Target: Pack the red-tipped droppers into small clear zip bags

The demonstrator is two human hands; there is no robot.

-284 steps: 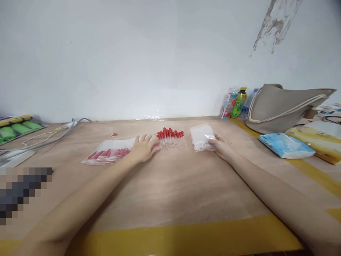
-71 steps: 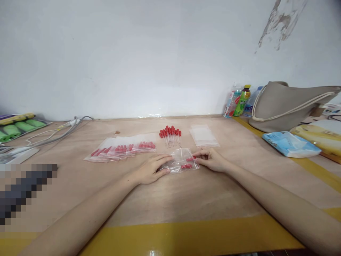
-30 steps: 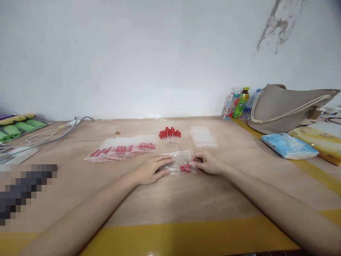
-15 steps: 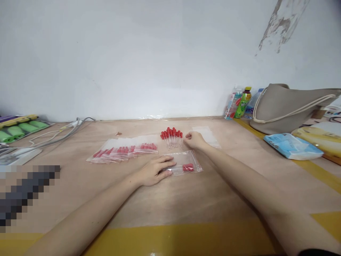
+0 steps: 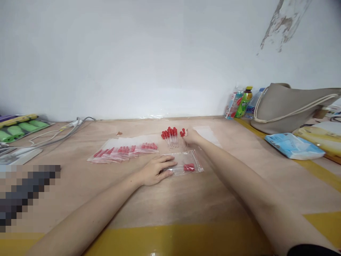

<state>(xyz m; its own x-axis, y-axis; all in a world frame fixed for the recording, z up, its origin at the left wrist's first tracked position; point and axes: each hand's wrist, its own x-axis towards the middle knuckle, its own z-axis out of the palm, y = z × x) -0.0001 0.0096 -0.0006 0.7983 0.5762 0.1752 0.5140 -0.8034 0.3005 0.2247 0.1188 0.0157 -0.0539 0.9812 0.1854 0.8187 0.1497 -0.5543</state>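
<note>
My left hand lies flat with fingers spread, pressing on the left end of a clear zip bag. Red rubber bulbs show inside that bag. Beyond it, several glass droppers with red bulbs lie side by side, bulbs toward the wall. Just right of this group, my right hand is closed on a few red-bulbed droppers; the fingertips are partly hidden and the exact number is unclear. Filled zip bags overlap in a row to the left.
White bags or sheets lie behind my right hand. Cables and green packets are at the left. On the right stand bottles, a grey bag and a blue packet.
My right hand has closed on a few droppers at the right of the group and drawn them slightly away to the right. My left hand stays on the bag.
</note>
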